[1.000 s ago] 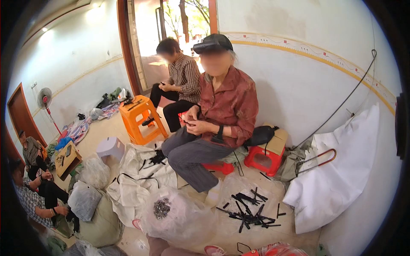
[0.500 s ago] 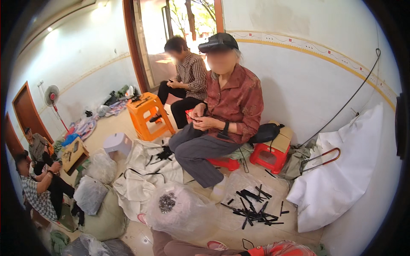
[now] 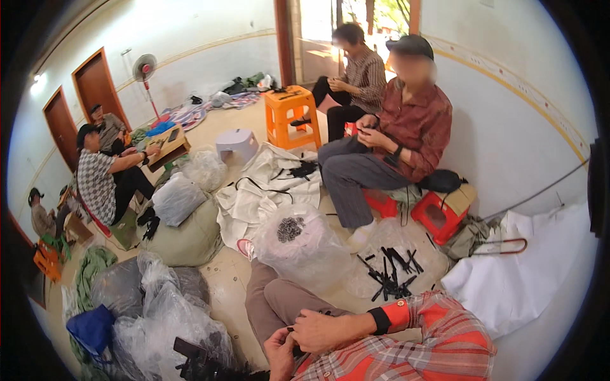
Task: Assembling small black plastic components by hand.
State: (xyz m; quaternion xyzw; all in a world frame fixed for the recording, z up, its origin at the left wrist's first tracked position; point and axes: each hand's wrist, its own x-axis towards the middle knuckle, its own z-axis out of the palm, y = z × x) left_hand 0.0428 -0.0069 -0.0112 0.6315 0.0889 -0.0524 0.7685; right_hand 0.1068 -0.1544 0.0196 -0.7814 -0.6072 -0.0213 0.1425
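Note:
My left hand [image 3: 279, 352] and my right hand [image 3: 319, 331] meet over my lap at the bottom of the view. Both are closed, fingertips together on a small black piece [image 3: 296, 349], which the fingers mostly hide; its kind cannot be made out. Beyond my knees stands a clear plastic bag [image 3: 318, 257] with a heap of small metal rings [image 3: 291, 229] on top. To its right, many black strap pieces [image 3: 389, 276] lie loose on a clear plastic sheet. More black straps [image 3: 304, 169] rest on a white cloth [image 3: 267, 198] farther off.
A person in a red shirt [image 3: 419, 127] sits ahead, another in checks [image 3: 365, 76] behind. Several more people sit at left. Stuffed bags [image 3: 181, 232], crumpled plastic [image 3: 165, 317], an orange stool [image 3: 289, 120], a red stool [image 3: 438, 219] and white sheeting [image 3: 515, 273] stand or lie around.
My view has swung down and to the left. My two hands and the black piece have come into sight; the others now appear higher and farther right.

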